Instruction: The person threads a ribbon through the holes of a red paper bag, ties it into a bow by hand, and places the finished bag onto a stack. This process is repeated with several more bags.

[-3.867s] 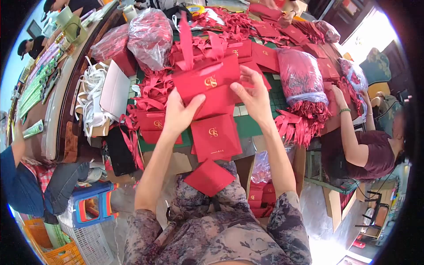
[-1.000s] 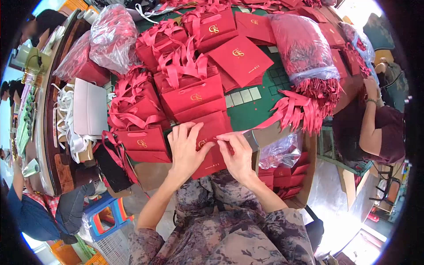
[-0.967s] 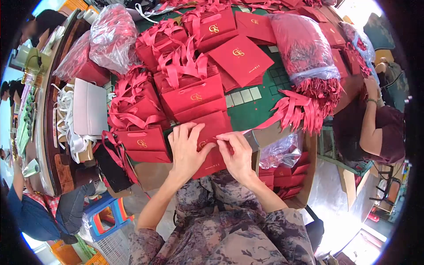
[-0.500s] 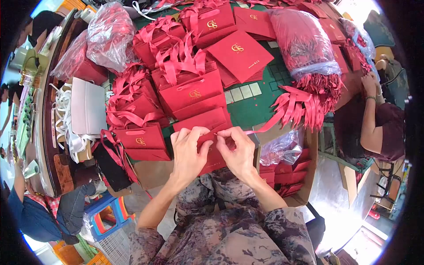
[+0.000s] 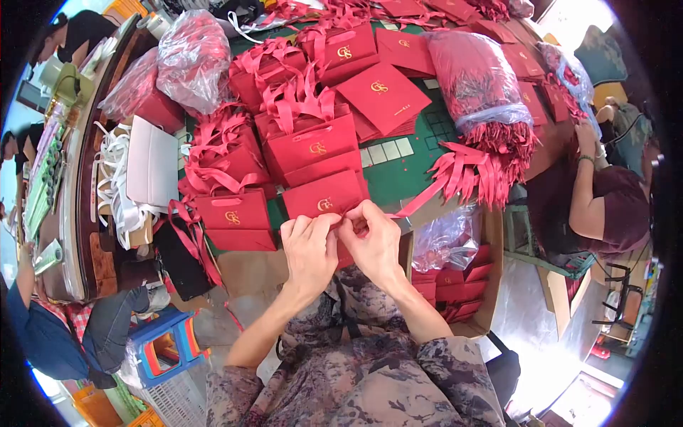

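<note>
My left hand [image 5: 311, 252] is closed in a pinch at the near edge of a red paper bag [image 5: 320, 191] with a gold logo. Beside it, fingertips almost touching, my right hand [image 5: 371, 238] pinches a pink-red ribbon [image 5: 418, 202]. That ribbon trails rightward from behind the hand toward a ribbon bundle [image 5: 473, 171]. The exact spot where ribbon and bag meet is covered by my fingers. Just beyond stand red bags with ribbon handles [image 5: 311, 146]. Another finished-looking red bag [image 5: 235, 219] stands to the left.
A stack of flat red bags [image 5: 384, 96] and a plastic-wrapped bundle [image 5: 475, 78] lie on the green table. At my right, a cardboard box [image 5: 491, 285] holds red bags and clear plastic. A co-worker [image 5: 605, 199] sits at the right; a blue stool [image 5: 167, 341] stands lower left.
The view has shifted slightly. My fingertips have drawn closer together, and the bag's gold logo now shows above my hands.
</note>
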{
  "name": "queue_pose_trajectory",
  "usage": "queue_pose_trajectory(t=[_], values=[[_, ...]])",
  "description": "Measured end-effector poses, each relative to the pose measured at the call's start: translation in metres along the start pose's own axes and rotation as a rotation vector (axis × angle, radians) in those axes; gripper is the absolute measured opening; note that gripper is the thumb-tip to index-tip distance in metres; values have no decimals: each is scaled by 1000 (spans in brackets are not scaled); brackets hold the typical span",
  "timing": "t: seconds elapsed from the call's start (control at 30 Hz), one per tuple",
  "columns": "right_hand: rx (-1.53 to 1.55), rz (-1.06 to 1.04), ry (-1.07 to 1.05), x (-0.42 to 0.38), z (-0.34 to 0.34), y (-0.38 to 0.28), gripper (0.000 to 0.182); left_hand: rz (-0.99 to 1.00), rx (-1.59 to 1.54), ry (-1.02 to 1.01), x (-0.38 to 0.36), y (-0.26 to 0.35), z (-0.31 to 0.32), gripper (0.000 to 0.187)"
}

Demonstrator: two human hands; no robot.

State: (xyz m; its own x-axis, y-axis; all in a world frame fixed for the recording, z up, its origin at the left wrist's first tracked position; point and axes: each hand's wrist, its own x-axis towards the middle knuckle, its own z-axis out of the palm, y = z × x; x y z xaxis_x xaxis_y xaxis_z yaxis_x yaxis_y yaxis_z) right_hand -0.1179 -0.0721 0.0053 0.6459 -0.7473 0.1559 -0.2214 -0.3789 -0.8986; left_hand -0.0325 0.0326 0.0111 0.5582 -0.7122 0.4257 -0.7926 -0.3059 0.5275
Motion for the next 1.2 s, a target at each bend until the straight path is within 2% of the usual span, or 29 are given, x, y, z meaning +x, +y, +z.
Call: queue_pose_trajectory(t=[0.1,0.17,0.23,0.3,0.5,0.63,0.7,0.73,0.8,0.83,0.9,0.93,0.97,1.0,1.03,1.07,1.1,1.2], values=[[41,64,-66,-4,-2,-3,15,-20,-37,2,-2,0,-6,24],[132,-2,-65,-8,-5,-1,15,-55,-66,-8,-2,-2,-12,24],[96,-69,-96,-11,-12,-3,16,-110,-185,-115,-3,-5,-18,20],[-126,-328,-123,-12,-15,1,18,-83,-185,-131,-7,-7,-17,20],[-289,-463,-119,-18,-24,-4,21,-44,-176,-232,-15,-7,-26,18],[-215,-389,-148,-30,-23,2,23,-62,-207,-276,-23,-5,-28,19],[-191,-252,-145,-36,-23,2,25,-45,-189,-253,-28,-4,-31,18],[-192,-256,-149,-36,-26,1,25,-24,-171,-232,-29,-3,-32,17],[-320,-433,-147,-36,-35,-1,27,-26,-185,-214,-33,2,-34,16],[-320,-435,-153,-37,-38,-2,27,-23,-198,-203,-35,3,-35,17],[-274,-370,-301,-40,-44,-1,27,-24,-224,-217,-41,-1,-32,18],[-274,-370,-305,-39,-48,0,27,-21,-251,-232,-44,-3,-29,20],[-281,-413,-395,-37,-53,1,22,-25,-252,-231,-47,-5,-26,20],[-288,-455,-484,-35,-57,2,18,21,-198,-223,-50,-6,-23,21],[-289,-454,-487,-32,-59,5,18,67,-145,-215,-52,-6,-21,22],[-229,-381,-576,-27,-60,11,15,65,-147,-213,-54,-7,-18,22],[-167,-306,-663,-24,-59,14,14,166,-83,-152,-56,-6,-17,19],[-191,-311,-689,-18,-52,18,18,355,44,-66,-60,-6,-15,14]])
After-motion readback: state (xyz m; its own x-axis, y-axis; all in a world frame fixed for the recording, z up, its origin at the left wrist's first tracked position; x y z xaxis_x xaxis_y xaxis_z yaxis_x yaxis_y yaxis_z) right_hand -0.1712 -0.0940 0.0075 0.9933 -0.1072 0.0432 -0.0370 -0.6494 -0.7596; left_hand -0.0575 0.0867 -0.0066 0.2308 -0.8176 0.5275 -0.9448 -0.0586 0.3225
